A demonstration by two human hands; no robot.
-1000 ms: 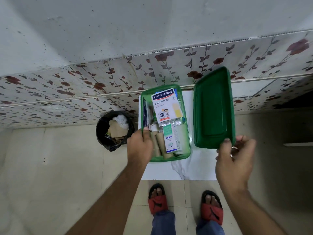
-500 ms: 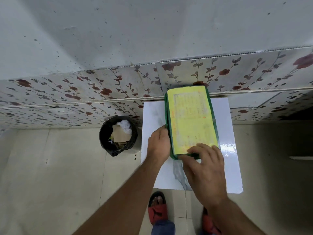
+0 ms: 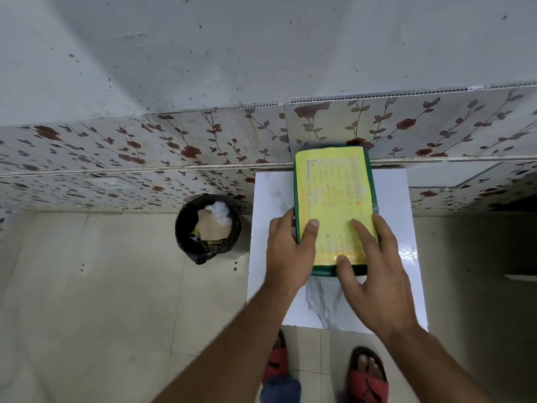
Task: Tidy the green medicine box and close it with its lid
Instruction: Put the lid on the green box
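Observation:
The green medicine box (image 3: 322, 270) stands on a white marble-patterned table (image 3: 273, 199), against the flowered wall. Its lid (image 3: 334, 187), with a yellow printed label on top, lies flat over the box and hides the contents. My left hand (image 3: 287, 251) grips the box's near left edge, thumb pressing on the lid. My right hand (image 3: 374, 271) lies with spread fingers flat on the near right part of the lid, thumb at the front rim.
A black bin (image 3: 207, 228) with paper and plastic scraps stands on the floor just left of the table. The flowered tile wall (image 3: 174, 149) runs right behind the box. My feet in red sandals (image 3: 367, 376) are under the table's near edge.
One second ago the box was open and my right hand held the lid beside it. The lid now sits on the box, and both hands have spread onto its near end.

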